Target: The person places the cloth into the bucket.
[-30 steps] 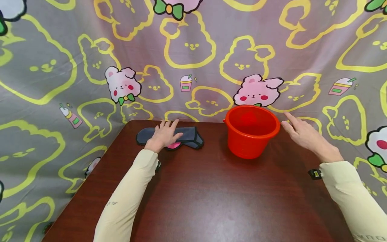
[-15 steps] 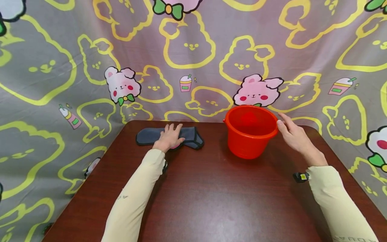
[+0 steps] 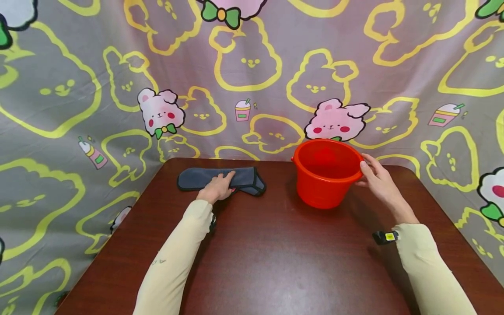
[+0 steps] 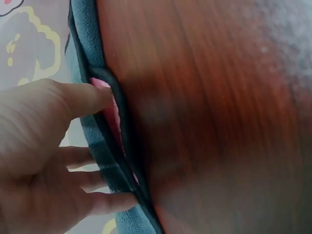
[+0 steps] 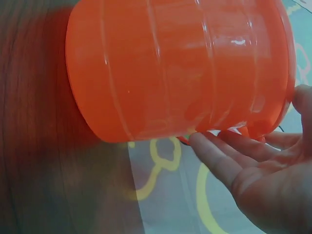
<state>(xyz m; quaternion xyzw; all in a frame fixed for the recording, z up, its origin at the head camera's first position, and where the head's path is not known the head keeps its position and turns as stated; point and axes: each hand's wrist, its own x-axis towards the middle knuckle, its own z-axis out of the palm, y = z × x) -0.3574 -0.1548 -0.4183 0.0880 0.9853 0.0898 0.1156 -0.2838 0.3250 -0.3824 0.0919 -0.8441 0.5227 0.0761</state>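
A folded grey-blue cloth (image 3: 193,178) with black edging lies at the back left of the table; a pink part (image 4: 113,109) shows inside its fold in the left wrist view. My left hand (image 3: 215,189) pinches its near edge, the thumb at the pink opening and the other fingers over the fleecy top. A red plastic bucket (image 3: 320,190) stands upright at the back right. At its right side, my right hand (image 3: 379,183) holds the rim, thumb on the lip and fingers along the outer wall below it. The bucket's inside looks bare where visible.
The dark reddish-brown wooden table (image 3: 291,262) stretches towards me. A grey curtain (image 3: 271,87) with yellow outlines and cartoon rabbits hangs right behind and along the sides. A small dark device (image 3: 386,237) sits at my right wrist.
My left hand has moved from lying spread over the cloth to its near edge, fingers drawn in. My right hand has come in from the right to the bucket's rim. Bucket and cloth stay put.
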